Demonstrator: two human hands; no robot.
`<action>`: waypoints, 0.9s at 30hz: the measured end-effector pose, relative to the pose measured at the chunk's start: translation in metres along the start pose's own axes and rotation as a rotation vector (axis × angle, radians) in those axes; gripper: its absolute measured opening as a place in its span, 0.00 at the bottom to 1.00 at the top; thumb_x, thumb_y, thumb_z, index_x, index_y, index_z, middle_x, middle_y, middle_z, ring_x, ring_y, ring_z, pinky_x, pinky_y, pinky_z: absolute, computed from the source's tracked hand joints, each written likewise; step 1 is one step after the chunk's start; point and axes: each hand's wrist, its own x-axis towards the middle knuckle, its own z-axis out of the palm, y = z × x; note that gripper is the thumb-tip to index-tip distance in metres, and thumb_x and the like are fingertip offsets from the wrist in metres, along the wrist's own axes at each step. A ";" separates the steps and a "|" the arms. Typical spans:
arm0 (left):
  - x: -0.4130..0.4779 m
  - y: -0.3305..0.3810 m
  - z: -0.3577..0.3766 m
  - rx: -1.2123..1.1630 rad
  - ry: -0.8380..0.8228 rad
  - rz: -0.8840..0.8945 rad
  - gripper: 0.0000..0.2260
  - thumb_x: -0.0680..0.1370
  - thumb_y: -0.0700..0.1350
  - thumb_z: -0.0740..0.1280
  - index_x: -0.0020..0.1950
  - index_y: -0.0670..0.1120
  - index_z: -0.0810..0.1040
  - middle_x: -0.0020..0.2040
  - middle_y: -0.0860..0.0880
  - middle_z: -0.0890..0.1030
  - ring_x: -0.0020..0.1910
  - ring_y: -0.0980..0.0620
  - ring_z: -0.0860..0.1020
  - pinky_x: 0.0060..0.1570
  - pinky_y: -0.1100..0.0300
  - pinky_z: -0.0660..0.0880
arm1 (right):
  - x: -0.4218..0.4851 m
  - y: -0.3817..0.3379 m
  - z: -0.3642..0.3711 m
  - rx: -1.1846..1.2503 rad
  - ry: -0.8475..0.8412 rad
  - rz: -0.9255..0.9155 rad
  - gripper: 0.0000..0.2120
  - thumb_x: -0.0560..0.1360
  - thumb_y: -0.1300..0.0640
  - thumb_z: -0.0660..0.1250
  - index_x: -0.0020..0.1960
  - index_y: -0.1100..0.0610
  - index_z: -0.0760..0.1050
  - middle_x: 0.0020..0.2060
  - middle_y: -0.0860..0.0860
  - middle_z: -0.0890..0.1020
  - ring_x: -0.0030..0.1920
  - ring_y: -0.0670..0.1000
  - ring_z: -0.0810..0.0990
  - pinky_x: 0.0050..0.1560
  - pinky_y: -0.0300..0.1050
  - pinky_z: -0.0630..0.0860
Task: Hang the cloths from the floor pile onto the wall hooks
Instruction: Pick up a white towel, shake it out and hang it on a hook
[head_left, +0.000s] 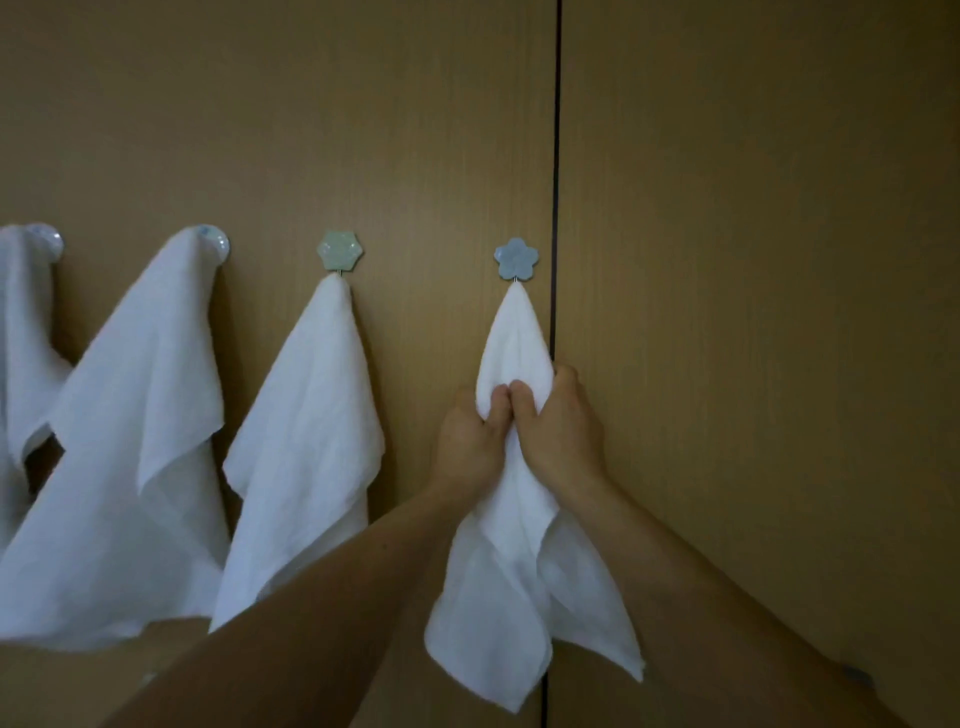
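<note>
While a brown panelled wall (753, 260) fills the frame, three white cloths (140, 441) hang to the left of the blue flower hook (516, 258) — and a fourth cloth (511, 571) drops straight below it, its top corner apparently caught on the hook. Both hands grip it just under the hook, left hand (467, 441) and right hand (563, 431) side by side, fingers curled into bunched fabric. Soft, light and limp, it probably handles best taken near the hooked corner.

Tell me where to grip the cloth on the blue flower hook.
Grip the cloth at its gathered neck under the blue flower hook, from the front: folds narrow into one bundle there, where left hand and right hand hold it.
</note>
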 end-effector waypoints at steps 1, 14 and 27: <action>-0.007 -0.004 0.001 0.000 0.022 -0.016 0.17 0.79 0.60 0.58 0.52 0.48 0.75 0.41 0.55 0.79 0.40 0.59 0.77 0.32 0.69 0.67 | -0.007 0.005 0.001 -0.013 0.008 0.011 0.22 0.77 0.42 0.61 0.64 0.55 0.67 0.49 0.46 0.74 0.46 0.50 0.76 0.43 0.44 0.71; -0.096 -0.075 -0.017 -0.150 -0.188 -0.006 0.10 0.79 0.55 0.62 0.56 0.53 0.76 0.45 0.60 0.82 0.46 0.64 0.80 0.38 0.75 0.72 | -0.112 0.053 0.007 0.134 -0.030 0.211 0.37 0.64 0.29 0.67 0.65 0.49 0.65 0.53 0.41 0.75 0.49 0.41 0.76 0.42 0.37 0.70; -0.201 -0.202 -0.082 0.027 -0.660 -0.225 0.31 0.75 0.53 0.69 0.74 0.45 0.62 0.68 0.45 0.71 0.65 0.46 0.72 0.65 0.49 0.70 | -0.286 0.069 0.024 -0.171 -0.005 0.585 0.46 0.67 0.27 0.62 0.75 0.54 0.61 0.65 0.50 0.72 0.65 0.53 0.73 0.64 0.54 0.72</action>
